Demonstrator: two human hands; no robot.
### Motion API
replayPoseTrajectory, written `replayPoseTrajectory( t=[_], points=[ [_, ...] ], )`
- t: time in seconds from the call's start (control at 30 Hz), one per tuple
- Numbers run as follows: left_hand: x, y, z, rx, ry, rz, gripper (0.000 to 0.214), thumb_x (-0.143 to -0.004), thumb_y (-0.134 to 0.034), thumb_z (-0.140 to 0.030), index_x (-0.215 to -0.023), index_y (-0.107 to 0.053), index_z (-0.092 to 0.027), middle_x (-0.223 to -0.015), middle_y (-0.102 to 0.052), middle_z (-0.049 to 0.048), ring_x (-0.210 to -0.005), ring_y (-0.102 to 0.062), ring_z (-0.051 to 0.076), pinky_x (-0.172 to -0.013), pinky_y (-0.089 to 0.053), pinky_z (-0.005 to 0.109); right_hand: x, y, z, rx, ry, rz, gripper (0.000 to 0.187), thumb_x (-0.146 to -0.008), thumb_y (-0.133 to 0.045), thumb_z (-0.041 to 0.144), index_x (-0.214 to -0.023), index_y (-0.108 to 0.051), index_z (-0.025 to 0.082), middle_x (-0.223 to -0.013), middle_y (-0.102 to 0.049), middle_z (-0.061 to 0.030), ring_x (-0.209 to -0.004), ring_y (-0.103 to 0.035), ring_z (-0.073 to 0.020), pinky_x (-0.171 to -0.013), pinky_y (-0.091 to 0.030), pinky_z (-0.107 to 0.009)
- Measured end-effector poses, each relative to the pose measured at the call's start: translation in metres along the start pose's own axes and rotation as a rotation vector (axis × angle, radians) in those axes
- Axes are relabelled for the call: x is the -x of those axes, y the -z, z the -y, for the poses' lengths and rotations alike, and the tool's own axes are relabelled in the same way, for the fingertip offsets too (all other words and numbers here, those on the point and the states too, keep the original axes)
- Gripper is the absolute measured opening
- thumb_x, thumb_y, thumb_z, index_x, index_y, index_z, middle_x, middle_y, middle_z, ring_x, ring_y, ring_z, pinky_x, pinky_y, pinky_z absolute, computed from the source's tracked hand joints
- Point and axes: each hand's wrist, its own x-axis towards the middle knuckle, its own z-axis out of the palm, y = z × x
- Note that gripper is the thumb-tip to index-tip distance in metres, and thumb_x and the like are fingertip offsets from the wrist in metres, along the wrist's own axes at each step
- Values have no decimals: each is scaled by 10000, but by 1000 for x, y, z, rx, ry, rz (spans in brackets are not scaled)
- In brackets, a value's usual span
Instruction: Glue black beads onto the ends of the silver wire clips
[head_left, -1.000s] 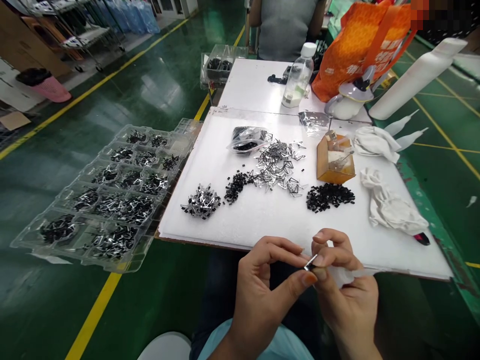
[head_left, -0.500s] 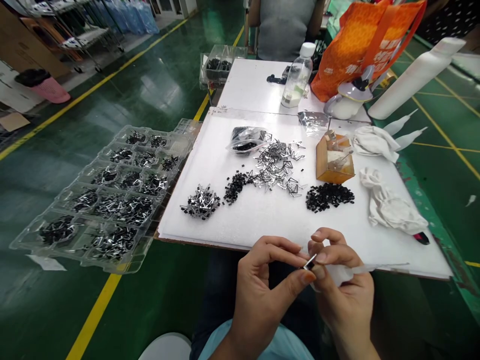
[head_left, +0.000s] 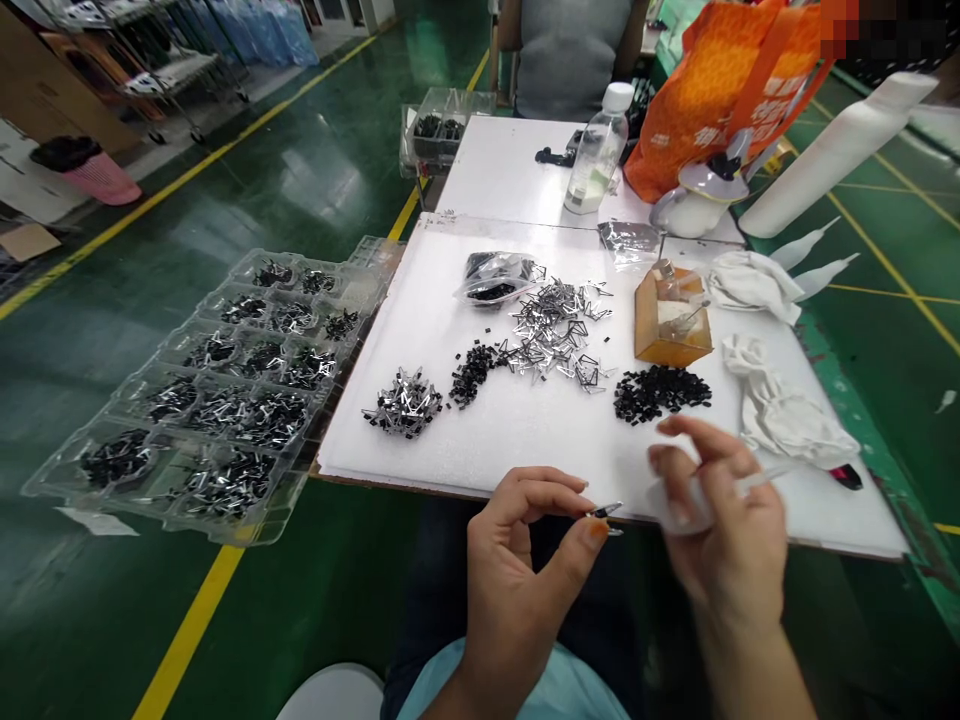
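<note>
Between the thumb and fingertips of my left hand [head_left: 525,565], just off the table's front edge, is a small bent metal piece [head_left: 607,509] with a dark part on it. My right hand [head_left: 739,545] is closed around a translucent white squeeze bottle [head_left: 682,508], its thin nozzle pointing right; motion blurs the fingers. Beyond my right hand lies a heap of small black pieces [head_left: 660,393]. A pile of loose bent metal pieces [head_left: 551,330] spreads over the middle of the table. Metal pieces with black ends [head_left: 405,405] are heaped at the left.
A wooden box [head_left: 667,345] holds a small glass bottle. White gloves [head_left: 780,410] lie along the right edge. Left of the table [head_left: 525,445], a clear compartment tray [head_left: 157,490] holds many metal parts. A plastic bottle [head_left: 596,160] and orange bag [head_left: 697,110] stand at the back.
My right hand has drawn away from my left, moving right with the squeeze bottle. My left hand keeps the metal piece and has shifted slightly left.
</note>
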Motion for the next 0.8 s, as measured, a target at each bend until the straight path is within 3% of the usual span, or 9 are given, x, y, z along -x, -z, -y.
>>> replayPoseTrajectory(
  t=[0.07, 0.13, 0.2, 0.27, 0.43, 0.57, 0.67, 0.8],
  points=[
    [-1, 1, 0, 22, 23, -22, 79, -834, -843, -176, -815, -817, -249, -987, -749, 26, -947, -700, 178, -828, -558, 239, -40, 11, 5, 142, 143, -162, 391, -896, -757, 562, -1040, -831, 205, -956, -728, -64, -552, -419, -63, -528, -296, -278],
    [-1, 2, 0, 49, 53, -49, 94, -822, -828, -157, -792, -805, -242, -976, -744, 25, -944, -695, 178, -812, -553, 232, -82, 20, 10, 234, 180, -227, 450, -888, -774, 484, -1238, -806, 203, -1002, -729, -63, -606, -438, -65, -577, -296, -322],
    [-1, 2, -1, 77, 78, -63, 96, -820, -814, -152, -778, -795, -236, -974, -740, 25, -931, -688, 175, -798, -547, 227, -114, 26, 17, 360, 187, -210, 533, -792, -842, 433, -1250, -806, 163, -922, -721, -45, -655, -454, -78, -625, -302, -372],
    [0, 3, 0, 94, 92, -74, 95, -824, -800, -155, -772, -787, -234, -971, -738, 26, -921, -680, 172, -775, -542, 219, -134, 26, 23, 477, 164, -108, 527, -754, -839, 454, -1166, -835, 126, -787, -692, -19, -645, -429, -82, -644, -285, -416],
    [-3, 7, 1, 92, 79, -134, 82, -819, -789, -170, -770, -779, -235, -967, -730, 23, -949, -672, 167, -782, -520, 189, -140, 15, 34, 679, 229, -10, 529, -785, -722, 551, -966, -841, 68, -590, -582, 33, -657, -438, -97, -679, -266, -471],
    [-5, 9, 2, 55, 104, -187, 67, -808, -820, -223, -757, -777, -218, -1017, -714, 40, -915, -658, 170, -792, -519, 205, -142, 10, 35, 766, 286, 70, 346, -838, -792, 421, -1013, -854, 130, -599, -606, 50, -609, -467, -93, -668, -320, -367],
    [-6, 9, 1, 43, 134, -219, 110, -806, -835, -273, -742, -771, -210, -1058, -696, 51, -894, -652, 173, -780, -520, 222, -148, 11, 28, 788, 356, 44, 168, -852, -812, 314, -916, -852, 164, -646, -652, 24, -594, -493, -111, -638, -351, -307],
    [-5, 4, -3, 41, 136, -252, 105, -786, -839, -260, -726, -765, -216, -1087, -685, 48, -889, -648, 169, -791, -512, 229, -154, 14, 21, 769, 441, -15, 173, -863, -769, 338, -846, -830, 178, -659, -650, 3, -589, -493, -132, -635, -351, -310]
  ],
)
